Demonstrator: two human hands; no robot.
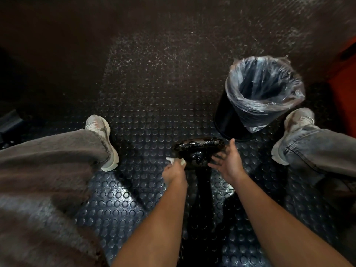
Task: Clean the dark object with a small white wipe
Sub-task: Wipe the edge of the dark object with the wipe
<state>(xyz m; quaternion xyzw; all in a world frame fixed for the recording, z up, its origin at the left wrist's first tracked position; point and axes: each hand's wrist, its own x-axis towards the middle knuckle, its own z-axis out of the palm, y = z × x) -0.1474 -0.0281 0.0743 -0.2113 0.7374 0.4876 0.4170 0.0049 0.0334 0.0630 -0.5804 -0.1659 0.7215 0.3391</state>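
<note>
A dark, round, glossy object (198, 149) with a flaking top stands on the studded floor between my feet. My left hand (174, 171) grips a small white wipe (171, 160) and holds it against the object's lower left edge. My right hand (227, 160) lies against the object's right side with its fingers spread and fairly straight, the thumb pointing up. The underside of the object is hidden in shadow.
A black bin (229, 120) lined with a clear plastic bag (264, 89) stands just behind and to the right of the object. My legs and pale shoes (104, 139) (290, 132) flank the spot. An orange surface (344, 97) shows at far right.
</note>
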